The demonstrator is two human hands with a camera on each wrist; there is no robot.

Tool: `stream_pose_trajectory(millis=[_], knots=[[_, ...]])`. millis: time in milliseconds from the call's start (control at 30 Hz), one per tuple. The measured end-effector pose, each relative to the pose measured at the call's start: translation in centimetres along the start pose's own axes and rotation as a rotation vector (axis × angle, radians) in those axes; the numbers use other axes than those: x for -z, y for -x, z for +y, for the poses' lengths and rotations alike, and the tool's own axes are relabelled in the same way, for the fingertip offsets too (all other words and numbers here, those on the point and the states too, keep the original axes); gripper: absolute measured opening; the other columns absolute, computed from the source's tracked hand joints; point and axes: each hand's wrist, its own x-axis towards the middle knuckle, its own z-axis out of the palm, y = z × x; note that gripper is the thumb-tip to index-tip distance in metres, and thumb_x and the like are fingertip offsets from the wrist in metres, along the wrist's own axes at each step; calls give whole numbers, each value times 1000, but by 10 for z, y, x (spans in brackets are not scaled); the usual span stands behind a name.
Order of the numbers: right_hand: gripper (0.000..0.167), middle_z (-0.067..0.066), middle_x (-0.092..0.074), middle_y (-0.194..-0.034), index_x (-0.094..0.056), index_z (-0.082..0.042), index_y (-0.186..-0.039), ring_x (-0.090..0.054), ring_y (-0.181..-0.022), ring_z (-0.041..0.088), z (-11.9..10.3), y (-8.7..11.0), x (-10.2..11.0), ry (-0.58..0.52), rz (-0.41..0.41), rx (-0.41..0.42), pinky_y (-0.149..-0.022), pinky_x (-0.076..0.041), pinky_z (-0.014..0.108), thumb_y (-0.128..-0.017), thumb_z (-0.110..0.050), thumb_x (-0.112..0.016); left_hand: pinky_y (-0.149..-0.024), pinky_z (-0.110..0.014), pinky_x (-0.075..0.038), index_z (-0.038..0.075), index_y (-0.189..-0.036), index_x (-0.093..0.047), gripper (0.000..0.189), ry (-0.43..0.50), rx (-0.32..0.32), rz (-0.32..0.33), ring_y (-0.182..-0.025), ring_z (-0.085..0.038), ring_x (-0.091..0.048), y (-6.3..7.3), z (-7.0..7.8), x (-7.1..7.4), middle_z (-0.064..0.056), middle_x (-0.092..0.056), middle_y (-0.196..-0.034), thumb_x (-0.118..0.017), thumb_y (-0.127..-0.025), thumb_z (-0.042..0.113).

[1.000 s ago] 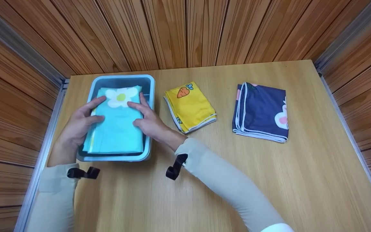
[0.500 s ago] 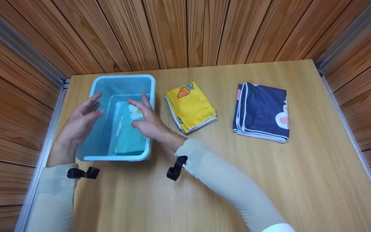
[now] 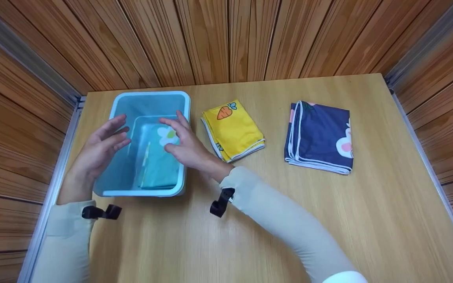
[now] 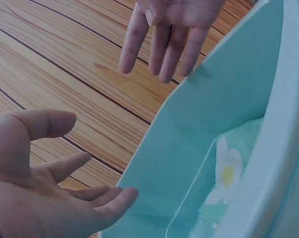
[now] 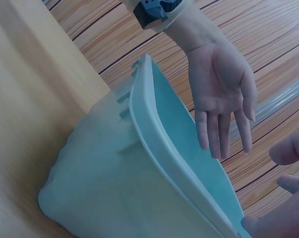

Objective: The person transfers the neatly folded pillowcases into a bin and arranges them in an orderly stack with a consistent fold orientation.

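Note:
In the head view a light blue plastic bin point(image 3: 106, 193) stands at the left of the table. Flat on its floor, toward the right side, lies a folded turquoise cloth point(image 3: 159, 169) with a white flower print point(image 4: 228, 171). My left hand point(image 3: 98, 151) is over the bin's left side, fingers relaxed and holding nothing. Above the right rim hovers my right hand point(image 3: 189, 147), its fingers spread and also holding nothing; it covers part of the cloth. The right wrist view has the left hand point(image 5: 221, 94) with straight fingers at the bin's mouth.
Right of the bin lies a folded yellow cloth point(image 3: 234, 131) with a carrot print. Farther right is a folded navy cloth point(image 3: 321, 137) with white edging. Wood-plank walls point(image 3: 246, 39) border the table point(image 3: 250, 220) at the back and sides.
The turquoise cloth, held in both hands over the bin a second ago, has been let go and dropped to its floor. Since then the right hand has shifted slightly right.

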Motion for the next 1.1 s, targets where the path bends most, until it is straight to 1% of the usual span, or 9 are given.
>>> stream_pose_trajectory(millis=[100, 233, 400, 533, 667, 800, 900, 967, 1100], knots=[[61, 2, -1, -171, -43, -18, -154, -28, -151, 25, 1, 2, 4, 18, -20, 17, -115, -38, 32, -98, -2, -59, -109, -27, -43, 9, -160, -29, 66, 25, -36, 13, -142, -23, -35, 1, 0, -1, -10, -28, -161, -60, -103, 25], [61, 3, -4, -171, -42, -19, -155, -31, -150, 24, 1, 4, 7, 44, -49, 37, -113, -39, 29, -99, -4, -60, -109, -28, -44, 8, -158, -33, 63, 10, -71, 56, -142, -23, -37, 2, 3, -5, -9, -33, -159, -59, -104, 24], [61, 1, -5, -171, -42, -21, -155, -19, -154, 22, 0, 6, 12, 106, -59, 55, -114, -39, 34, -99, -8, -62, -106, -27, -46, 6, -153, -41, 56, -84, -113, 132, -142, -27, -42, 4, 4, -16, -10, -41, -156, -60, -103, 23], [63, 1, -3, -171, -40, -20, -156, -11, -156, 21, 0, 7, 15, 176, -72, 82, -116, -36, 39, -98, -10, -63, -103, -24, -48, 5, -151, -43, 55, -136, -155, 161, -141, -29, -45, 5, 6, -20, -11, -44, -154, -61, -103, 24], [67, -1, 1, -172, -36, -21, -159, -12, -156, 18, 0, 8, 18, 224, -92, 109, -116, -37, 37, -98, -12, -64, -105, -26, -46, 5, -153, -39, 57, -197, -173, 174, -140, -29, -46, 8, 8, -25, -12, -43, -154, -59, -104, 24], [69, -3, 4, -171, -33, -21, -160, -10, -156, 16, 0, 11, 22, 274, -107, 132, -117, -35, 35, -99, -14, -64, -112, -38, -42, 2, -154, -36, 55, -277, -191, 181, -141, -30, -45, 10, 9, -31, -12, -42, -155, -56, -105, 18], [71, -2, 6, -171, -30, -20, -161, -6, -157, 17, 2, 14, 28, 351, -120, 160, -119, -31, 39, -99, -19, -65, -113, -46, -40, 0, -154, -34, 55, -325, -200, 171, -142, -31, -44, 12, 9, -35, -13, -41, -156, -54, -105, 13], [73, 1, 7, -171, -28, -19, -162, -4, -157, 19, 4, 16, 33, 407, -129, 184, -120, -28, 41, -99, -21, -65, -113, -47, -40, 0, -155, -34, 55, -353, -202, 160, -142, -31, -43, 13, 9, -37, -12, -40, -157, -54, -105, 12], [74, 0, 10, -171, -26, -18, -163, -3, -157, 19, 7, 19, 40, 510, -122, 217, -120, -29, 41, -100, -26, -65, -112, -48, -41, 2, -155, -34, 57, -394, -216, 142, -142, -29, -44, 15, 7, -42, -9, -38, -159, -56, -105, 15]])
